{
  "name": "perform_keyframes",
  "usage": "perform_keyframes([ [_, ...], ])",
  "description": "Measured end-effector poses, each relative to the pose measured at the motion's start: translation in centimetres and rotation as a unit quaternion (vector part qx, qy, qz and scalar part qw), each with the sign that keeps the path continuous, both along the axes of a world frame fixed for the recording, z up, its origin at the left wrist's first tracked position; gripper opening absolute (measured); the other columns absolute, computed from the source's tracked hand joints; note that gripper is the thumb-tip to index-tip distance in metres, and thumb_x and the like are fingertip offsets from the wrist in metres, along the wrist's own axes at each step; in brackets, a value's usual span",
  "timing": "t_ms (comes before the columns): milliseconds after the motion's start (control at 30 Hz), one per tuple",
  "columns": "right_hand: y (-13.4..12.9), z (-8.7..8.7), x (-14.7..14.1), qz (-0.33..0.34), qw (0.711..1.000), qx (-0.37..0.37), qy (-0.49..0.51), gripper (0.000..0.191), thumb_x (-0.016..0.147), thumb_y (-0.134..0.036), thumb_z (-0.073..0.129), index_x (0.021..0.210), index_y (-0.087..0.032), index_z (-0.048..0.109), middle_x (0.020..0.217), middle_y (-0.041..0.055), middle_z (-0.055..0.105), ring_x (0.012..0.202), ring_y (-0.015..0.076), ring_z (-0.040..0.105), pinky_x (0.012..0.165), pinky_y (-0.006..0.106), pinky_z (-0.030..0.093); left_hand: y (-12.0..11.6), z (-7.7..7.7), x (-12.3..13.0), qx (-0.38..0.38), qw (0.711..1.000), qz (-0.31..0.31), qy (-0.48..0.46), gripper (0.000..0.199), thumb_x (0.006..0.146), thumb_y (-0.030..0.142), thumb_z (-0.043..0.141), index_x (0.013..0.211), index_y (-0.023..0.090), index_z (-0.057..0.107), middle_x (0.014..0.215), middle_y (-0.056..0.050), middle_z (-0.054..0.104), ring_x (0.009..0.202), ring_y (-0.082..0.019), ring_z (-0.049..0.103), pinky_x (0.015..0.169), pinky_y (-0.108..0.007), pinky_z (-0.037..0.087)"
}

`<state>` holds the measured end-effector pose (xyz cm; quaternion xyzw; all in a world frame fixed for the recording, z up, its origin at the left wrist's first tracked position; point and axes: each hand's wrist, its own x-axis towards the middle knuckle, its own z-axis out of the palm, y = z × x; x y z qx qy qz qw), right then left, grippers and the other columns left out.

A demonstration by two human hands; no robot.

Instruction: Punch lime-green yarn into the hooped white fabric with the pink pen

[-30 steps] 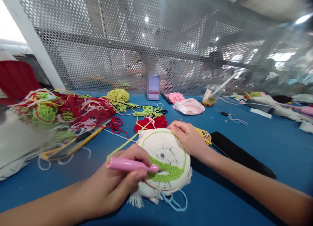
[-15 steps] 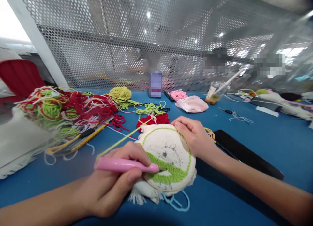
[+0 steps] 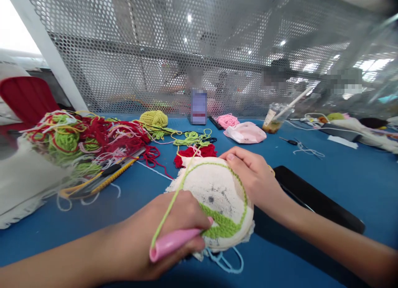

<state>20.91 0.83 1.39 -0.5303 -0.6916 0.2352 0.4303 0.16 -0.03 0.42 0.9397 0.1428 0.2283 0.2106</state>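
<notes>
My left hand (image 3: 174,234) is closed round a pink punch needle tool (image 3: 172,243), its rear end tilted toward me. Green yarn (image 3: 168,209) runs from that end up to the far side of the hoop. The tool's tip is hidden behind my fingers, over the lower left of the round hoop. White cloth (image 3: 202,182) in the hoop carries a green looped outline, a filled green band (image 3: 225,225) and dark drawn marks. My right hand (image 3: 253,176) grips the hoop's upper right rim, thumb on top.
Tangled red and green yarn (image 3: 118,134) lies left on the blue table (image 3: 139,234). Behind the hoop are a yellow-green ball (image 3: 154,118), a phone (image 3: 199,107) and a pink-white bag (image 3: 245,132). A drink cup (image 3: 273,118) and black case (image 3: 317,198) are at right.
My left hand has moved right over the hoop, and the pink tool's rear end has swung down toward me. The hoop has shifted slightly right with my right hand.
</notes>
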Motion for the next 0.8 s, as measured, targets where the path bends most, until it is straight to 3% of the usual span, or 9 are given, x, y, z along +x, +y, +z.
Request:
perform_keyframes([
  [200, -1.5, 1.0, -0.7, -0.001, 0.999, 0.001, 0.053, 0.023, 0.087, -0.029, 0.037, 0.076, -0.019, 0.055, 0.065, 0.0002, 0.053, 0.057, 0.0104, 0.044, 0.049, 0.022, 0.034, 0.2, -0.9, 0.5, 0.090, 0.995, -0.044, 0.027, 0.018, 0.085, 0.021, 0.045, 0.102, 0.018, 0.046, 0.084, -0.004, 0.059, 0.074, -0.016, 0.054, 0.069, -0.028, 0.040],
  [400, -1.3, 0.8, -0.7, -0.005, 0.999, -0.006, 0.053, 0.024, 0.087, -0.031, 0.037, 0.077, -0.018, 0.055, 0.067, 0.0010, 0.055, 0.057, 0.0112, 0.045, 0.049, 0.023, 0.034, 0.2, -0.8, 0.7, 0.090, 0.996, -0.028, -0.007, 0.017, 0.085, 0.022, 0.045, 0.102, 0.020, 0.045, 0.082, -0.002, 0.060, 0.073, -0.014, 0.054, 0.068, -0.025, 0.041],
  [633, 0.3, -0.1, -0.1, -0.027, 0.999, 0.020, -0.014, 0.024, 0.085, -0.030, 0.038, 0.074, -0.017, 0.055, 0.066, 0.0005, 0.054, 0.058, 0.0114, 0.044, 0.049, 0.023, 0.032, -0.3, 0.3, -0.1, -0.033, 0.998, 0.047, -0.038, 0.021, 0.080, 0.012, 0.042, 0.097, 0.017, 0.053, 0.087, -0.005, 0.059, 0.078, -0.015, 0.055, 0.070, -0.023, 0.045],
  [800, 1.6, -1.2, 0.3, -0.018, 0.999, -0.004, -0.048, 0.026, 0.086, -0.026, 0.035, 0.071, -0.016, 0.054, 0.063, -0.0003, 0.051, 0.058, 0.0109, 0.041, 0.050, 0.023, 0.030, -0.4, 0.3, -0.2, -0.110, 0.987, 0.077, -0.088, 0.019, 0.082, 0.011, 0.040, 0.095, 0.015, 0.054, 0.086, -0.005, 0.058, 0.075, -0.013, 0.055, 0.067, -0.022, 0.046],
])
